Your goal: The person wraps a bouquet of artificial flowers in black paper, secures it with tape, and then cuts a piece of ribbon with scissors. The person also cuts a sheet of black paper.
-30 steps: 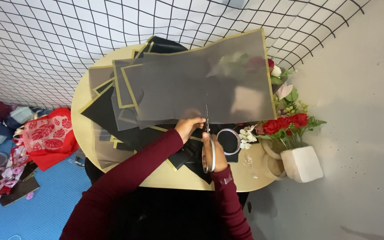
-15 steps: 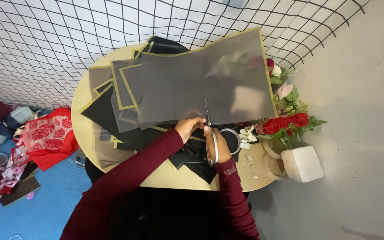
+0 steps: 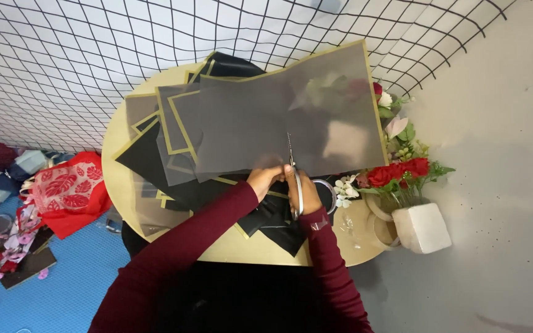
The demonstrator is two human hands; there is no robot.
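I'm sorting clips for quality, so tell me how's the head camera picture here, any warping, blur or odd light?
Head view: wide-lens warping bends the wire grid into curves; light is soft and even, with only faint shadow under the round table; the sheer grey sheet dims the flowers behind it; the left hand, right hand and scissors look reasonably sharp.

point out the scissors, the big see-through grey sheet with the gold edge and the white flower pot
silver metal scissors (image 3: 292, 165), head view, on the blades.
translucent grey gold-edged sheet (image 3: 248, 129), head view, on its middle.
white square flower pot (image 3: 424, 228), head view, on its front wall.
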